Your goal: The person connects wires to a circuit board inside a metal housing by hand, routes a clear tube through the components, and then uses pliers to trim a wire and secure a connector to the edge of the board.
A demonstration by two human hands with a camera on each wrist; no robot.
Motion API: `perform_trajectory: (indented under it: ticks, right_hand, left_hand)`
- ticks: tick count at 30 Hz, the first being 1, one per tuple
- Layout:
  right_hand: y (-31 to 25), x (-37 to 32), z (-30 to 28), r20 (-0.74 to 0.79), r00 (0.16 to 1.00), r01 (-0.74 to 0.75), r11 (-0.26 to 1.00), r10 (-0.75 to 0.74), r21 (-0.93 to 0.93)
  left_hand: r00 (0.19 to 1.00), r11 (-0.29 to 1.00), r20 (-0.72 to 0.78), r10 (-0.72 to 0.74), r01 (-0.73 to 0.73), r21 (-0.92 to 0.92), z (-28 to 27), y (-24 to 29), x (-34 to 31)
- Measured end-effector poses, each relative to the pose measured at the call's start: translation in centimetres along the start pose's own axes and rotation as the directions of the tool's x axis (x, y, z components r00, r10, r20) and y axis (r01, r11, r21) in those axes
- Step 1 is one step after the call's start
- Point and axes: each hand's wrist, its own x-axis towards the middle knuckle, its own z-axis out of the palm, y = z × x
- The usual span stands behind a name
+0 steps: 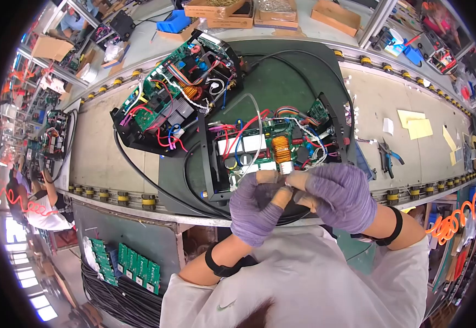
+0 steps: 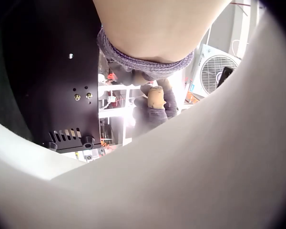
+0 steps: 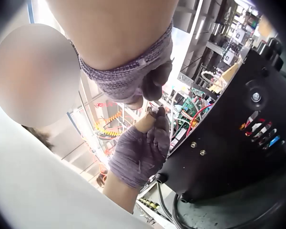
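Both hands wear purple gloves with tan fingertips and meet over the front edge of an open black-framed unit point(image 1: 211, 158). The left hand point(image 1: 254, 210) has thumb and forefinger bent toward each other; in the right wrist view the left hand point(image 3: 140, 155) pinches a small white piece point(image 3: 155, 109). Curled fingers of the right hand point(image 1: 342, 197) come up against the left fingertips, and whether they grip anything is hidden. Behind the fingertips lie a copper coil point(image 1: 281, 148), green boards and coloured wires. The left wrist view shows the unit's black panel point(image 2: 47, 71) beside the hands.
A second open unit point(image 1: 180, 90) stands behind, to the left. Black cables point(image 1: 134, 172) loop around both units on a green mat point(image 1: 273, 71). Pliers point(image 1: 388, 158) and yellow papers point(image 1: 418, 127) lie to the right. Rollers point(image 1: 148, 200) line the bench's front edge.
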Motion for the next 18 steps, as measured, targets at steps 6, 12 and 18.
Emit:
perform_trajectory:
  ticks: [6,12,18]
  right_hand:
    - [-0.7,0.7,-1.2,0.269,0.963,0.084,0.914,0.029,-0.397]
    - [-1.0,1.3,-0.9,0.242,0.965,0.011,0.912,0.097,-0.409]
    - [-0.4,1.8,-0.8,0.221,0.970,-0.031,0.953,0.102,-0.302]
  left_hand:
    - [0.901,0.700,0.181,0.395,-0.422,0.576,-0.3,-0.2,-0.2]
    - [0.845,0.617,0.194,0.498,-0.503,0.606,-0.6,-0.1,0.0]
    - [0.854,0.654,0.173,0.491,-0.493,0.573,-0.6,-0.3,0.7]
